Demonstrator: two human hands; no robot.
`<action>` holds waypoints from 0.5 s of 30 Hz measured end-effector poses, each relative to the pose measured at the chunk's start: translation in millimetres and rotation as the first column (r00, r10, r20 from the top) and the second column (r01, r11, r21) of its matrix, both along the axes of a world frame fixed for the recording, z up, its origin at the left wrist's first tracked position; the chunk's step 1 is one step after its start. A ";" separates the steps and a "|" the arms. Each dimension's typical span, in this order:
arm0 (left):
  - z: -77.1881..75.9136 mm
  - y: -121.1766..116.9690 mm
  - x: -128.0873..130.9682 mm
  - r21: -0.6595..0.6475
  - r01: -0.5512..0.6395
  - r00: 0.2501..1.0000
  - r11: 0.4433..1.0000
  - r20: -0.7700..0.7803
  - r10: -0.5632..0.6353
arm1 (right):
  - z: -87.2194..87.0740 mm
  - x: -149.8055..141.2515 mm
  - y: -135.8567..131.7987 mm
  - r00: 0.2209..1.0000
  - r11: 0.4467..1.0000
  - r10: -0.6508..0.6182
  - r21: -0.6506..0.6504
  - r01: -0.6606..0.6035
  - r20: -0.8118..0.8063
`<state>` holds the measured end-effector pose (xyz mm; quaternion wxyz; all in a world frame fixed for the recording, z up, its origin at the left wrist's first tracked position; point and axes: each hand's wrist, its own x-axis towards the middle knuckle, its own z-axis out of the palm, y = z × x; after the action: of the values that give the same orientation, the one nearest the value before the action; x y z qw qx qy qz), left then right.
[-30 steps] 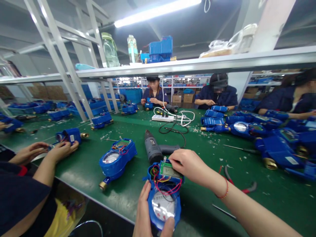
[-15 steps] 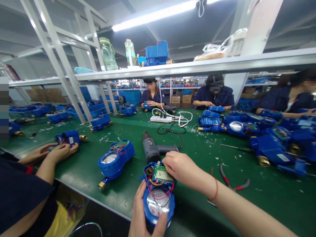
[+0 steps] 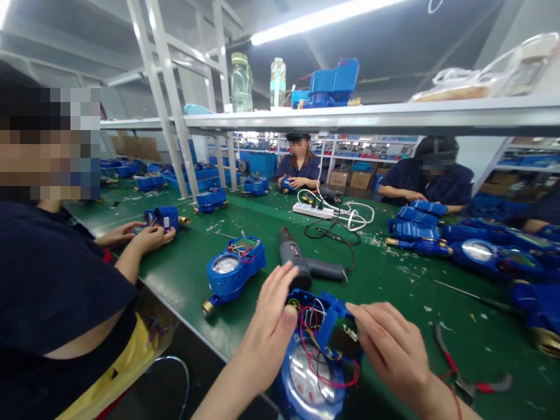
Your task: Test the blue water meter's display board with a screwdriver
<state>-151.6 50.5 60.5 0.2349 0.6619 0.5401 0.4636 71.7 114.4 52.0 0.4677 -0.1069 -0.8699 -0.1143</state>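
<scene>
A blue water meter [image 3: 308,379] with a round glass dial lies in front of me, its upper housing uncovered and red, yellow and black wires looping out. My right hand [image 3: 396,347] grips the right edge of the meter's display circuit board [image 3: 345,341], which is tilted up out of the housing. The board's screen face cannot be seen. At the housing's left side is my left hand [image 3: 269,329], its fingers stretched out and holding nothing. A grey heat gun [image 3: 294,254] rests just beyond that hand.
Another opened water meter [image 3: 236,271] stands left of the heat gun. Pliers [image 3: 464,388] and a screwdriver [image 3: 464,290] lie at right, before piled meters [image 3: 479,254]. A power strip [image 3: 312,210] sits farther back. At left, a co-worker's hands [image 3: 153,236] hold a meter.
The display board, lying screen up before, is now tilted up by my right hand. My left hand has left the dial's side and moved up beside the housing. The view has swung left.
</scene>
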 end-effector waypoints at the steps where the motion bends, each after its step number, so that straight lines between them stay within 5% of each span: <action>1: 11.9 11.3 -1.8 -0.039 0.087 0.993 0.995 -0.082 -0.090 | -0.1 1.2 -1.9 1.000 0.999 -0.001 0.033 0.000 0.010; 4: 39.3 34.3 -4.1 -0.204 0.313 0.895 0.928 -0.263 -0.360 | -0.4 7.0 -7.0 0.993 0.993 -0.055 0.108 0.044 0.103; 7: 41.8 35.3 -5.9 -0.247 0.422 0.828 0.872 -0.287 -0.482 | -3.6 14.3 -8.1 0.980 0.990 -0.112 0.102 0.096 0.164; 9: 25.4 28.5 -7.9 -0.190 0.440 0.840 0.878 -0.259 -0.477 | -6.7 17.8 -6.0 0.987 0.994 -0.113 0.022 0.111 0.116; 15: -56.7 15.9 -7.8 0.192 0.337 0.930 0.922 -0.220 -0.295 | -3.2 12.1 1.2 0.992 0.974 -0.107 -0.192 0.117 0.063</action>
<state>-159.4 66.4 3.8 0.1784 0.8034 0.3891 0.4138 83.8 115.6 48.8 0.4250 -0.1984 -0.8813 -0.0573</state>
